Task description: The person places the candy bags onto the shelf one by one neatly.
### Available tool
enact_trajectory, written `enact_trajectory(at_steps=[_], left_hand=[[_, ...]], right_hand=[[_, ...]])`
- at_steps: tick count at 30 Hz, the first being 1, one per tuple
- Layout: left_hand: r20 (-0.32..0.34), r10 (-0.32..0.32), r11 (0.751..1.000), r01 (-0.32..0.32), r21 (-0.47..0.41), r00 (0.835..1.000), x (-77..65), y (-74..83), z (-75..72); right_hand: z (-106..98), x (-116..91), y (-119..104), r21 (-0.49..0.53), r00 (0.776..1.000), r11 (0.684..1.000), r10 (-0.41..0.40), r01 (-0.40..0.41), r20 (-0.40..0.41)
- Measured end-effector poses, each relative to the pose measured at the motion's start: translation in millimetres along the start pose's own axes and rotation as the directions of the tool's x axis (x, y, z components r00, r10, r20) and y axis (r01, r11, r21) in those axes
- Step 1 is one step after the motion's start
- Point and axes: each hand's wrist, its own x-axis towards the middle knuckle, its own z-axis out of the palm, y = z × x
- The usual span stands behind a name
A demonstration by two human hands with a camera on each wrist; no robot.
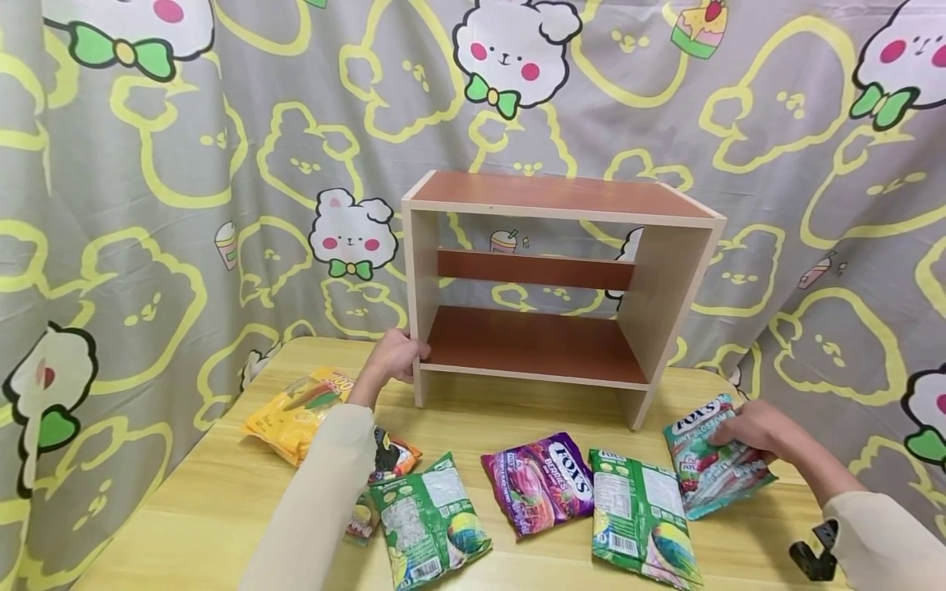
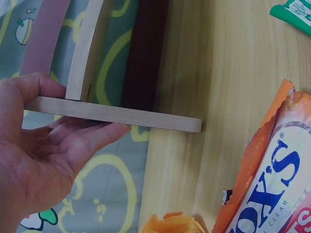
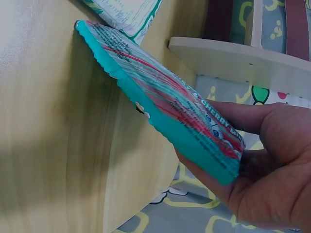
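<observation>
A small wooden shelf (image 1: 532, 336) with reddish-brown boards stands at the back of the table. My left hand (image 1: 395, 355) grips the edge of its left side panel, thumb on the inner side and fingers behind in the left wrist view (image 2: 53, 141). My right hand (image 1: 754, 431) holds a teal Fox's candy bag (image 1: 713, 460) by its right side, thumb over one face. In the right wrist view the teal bag (image 3: 170, 107) is tilted, its far end by a green bag (image 3: 129, 17).
On the table (image 1: 517, 566) lie a purple Fox's bag (image 1: 543, 484), two green bags, one at right (image 1: 643, 517) and one at left (image 1: 429, 521), a yellow bag (image 1: 299, 414) and an orange Fox's bag (image 2: 272, 179). A patterned curtain (image 1: 296, 164) hangs behind the shelf.
</observation>
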Motion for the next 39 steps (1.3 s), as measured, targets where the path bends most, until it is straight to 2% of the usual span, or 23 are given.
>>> enact_trajectory(at_steps=[5,19,31,39], left_hand=[[0.001,-0.005,1.0,0.005,-0.003,1.0,0.7,-0.6,-0.1],[0.004,-0.003,1.0,0.003,-0.006,1.0,0.8,0.2,0.0],[0.0,0.001,1.0,-0.001,-0.014,1.0,0.6,-0.3,-0.5],[-0.002,0.006,1.0,-0.006,-0.006,1.0,-0.3,-0.1,-0.2]], right_hand=[[0,-1,-5,-0.047,1.0,0.999,-0.016,0.016,-0.013],[-1,-1,-9,-0.064,0.998,0.997,-0.044,0.04,-0.053],[-14,-8,-26,-0.088,0.992,0.991,-0.104,0.097,-0.074],[-14,-13,-38,-0.112,0.989,0.986,-0.135,0.127,-0.065]])
